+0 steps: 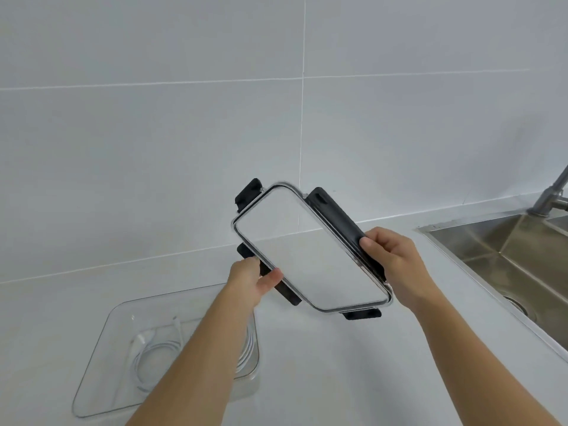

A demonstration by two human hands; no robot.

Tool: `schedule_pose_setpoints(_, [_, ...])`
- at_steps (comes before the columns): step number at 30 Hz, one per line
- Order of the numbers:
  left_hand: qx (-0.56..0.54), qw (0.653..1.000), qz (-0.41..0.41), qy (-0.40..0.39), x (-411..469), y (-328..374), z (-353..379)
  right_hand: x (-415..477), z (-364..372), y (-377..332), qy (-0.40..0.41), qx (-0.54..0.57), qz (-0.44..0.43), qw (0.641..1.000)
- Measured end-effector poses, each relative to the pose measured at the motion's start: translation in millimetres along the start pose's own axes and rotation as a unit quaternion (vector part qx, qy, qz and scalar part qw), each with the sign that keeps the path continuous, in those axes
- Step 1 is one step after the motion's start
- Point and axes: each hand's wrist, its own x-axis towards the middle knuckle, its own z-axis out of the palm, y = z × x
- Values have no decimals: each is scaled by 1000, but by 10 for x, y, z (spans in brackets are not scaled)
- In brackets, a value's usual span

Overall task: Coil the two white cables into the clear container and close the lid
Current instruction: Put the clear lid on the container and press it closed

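While you hold the lid [310,250] up in the air with both hands, it sits tilted and turned at an angle, above the counter [338,364] and well apart from the container [92,379]. Clear in the middle, the lid has a dark rim and black clips [335,216] folded out along its edges.

Your left hand [250,279] grips the lid's near left edge, with the thumb lying on top and the fingers curled underneath by a black clip. Your right hand [392,256] grips the opposite long edge, with its fingers wrapped over the long black clip there.

Down at the lower left, the clear container rests open on the pale counter. White cables [147,358] lie coiled inside it, with a plug end showing near the far side of the coil. Your left forearm [190,364] crosses over the container's right part and hides some of the coil, so you cannot tell from this view how many cables lie there.

To the right, a steel sink [507,250] is set into the counter, with a metal tap [550,195] rising at its far corner. Behind everything stands a wall of large pale grey tiles [184,118].
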Motion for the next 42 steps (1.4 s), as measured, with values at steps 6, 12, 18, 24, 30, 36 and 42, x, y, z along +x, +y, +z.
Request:
schedule_pose_setpoints(6, [-267, 936, -146, -178, -18, 364, -505, -51, 171, -118, -132, -43, -22, 990])
schedule_pose_setpoints(12, [-228, 943, -63, -235, -133, 421, -1029, -59, 372, -156, -264, -77, 28, 961])
schedule_pose_setpoints(18, [-202, 958, 55, -196, -156, 394, -1344, -38, 634, -177, -300, -118, 32, 946])
schedule_pose_setpoints(24, [-169, 953, 111, -227, -289, 492, -1633, -54, 870, -187, -263, -94, 6, 960])
schedule_pose_setpoints(30, [-176, 947, 127, -237, -352, 560, -1961, 85, 1073, -74, -10, 3, 54, 998])
schedule_pose_setpoints(36, [-176, 945, 129, -244, -392, 569, -2331, 64, 1311, 119, -95, 83, 262, 957])
schedule_pose_setpoints(42, [-181, 946, 101, -250, -474, 557, -2531, 1, 1646, 155, -86, 121, 303, 941])
